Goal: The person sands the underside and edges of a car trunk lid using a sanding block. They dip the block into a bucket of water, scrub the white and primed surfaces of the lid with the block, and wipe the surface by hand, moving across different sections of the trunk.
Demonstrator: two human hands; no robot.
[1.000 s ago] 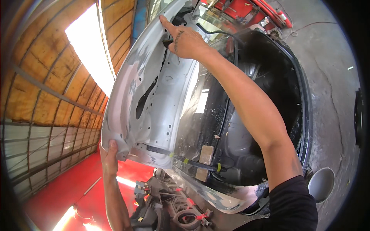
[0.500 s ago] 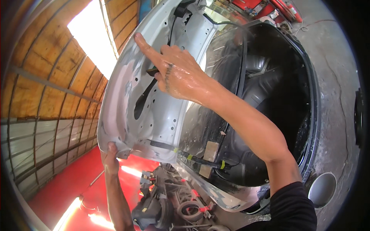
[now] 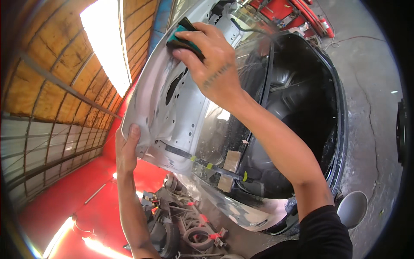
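Note:
A pale grey car lid panel (image 3: 148,103) with patchy paint and a holed white inner side stands raised along the car's dark open compartment (image 3: 302,99). My right hand (image 3: 207,60) is closed on a black and teal pad (image 3: 183,41) against the upper part of the lid's outer edge. My left hand (image 3: 127,151) grips the lid's lower corner, thumb on the face, with the other fingers mostly hidden behind it. A black strut with yellow tape (image 3: 200,166) runs from the lid across a tan block (image 3: 228,170).
A metal bucket (image 3: 352,209) stands on the grey floor at the lower right. Car parts and a tire (image 3: 198,237) lie below the car. Red equipment with hoses (image 3: 299,17) is at the top, a red wall (image 3: 64,198) with tube lights at the lower left.
My right hand came down the lid, then rose again and turned, now showing the pad pressed at the edge. The view shifted slightly; my left hand still grips the corner.

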